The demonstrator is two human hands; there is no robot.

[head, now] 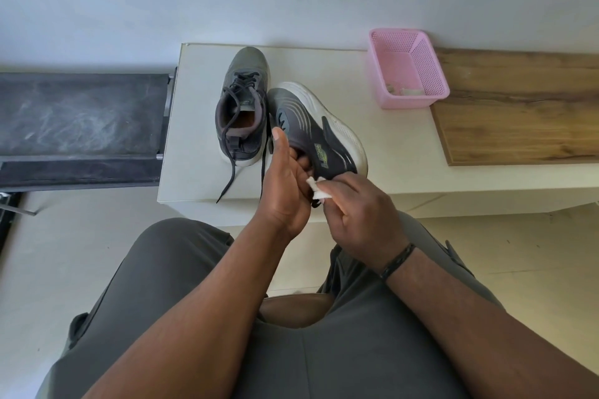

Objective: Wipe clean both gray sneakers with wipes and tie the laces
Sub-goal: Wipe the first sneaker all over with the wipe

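The tilted sneaker (316,133) is lying toe-away from the person, the left hand (285,185) gripping its collar while the right hand (359,207) is pinching a wipe (319,188) against its heel.

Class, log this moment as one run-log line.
left hand: holds tilted sneaker | right hand: wipe at heel | other sneaker: upright, untied
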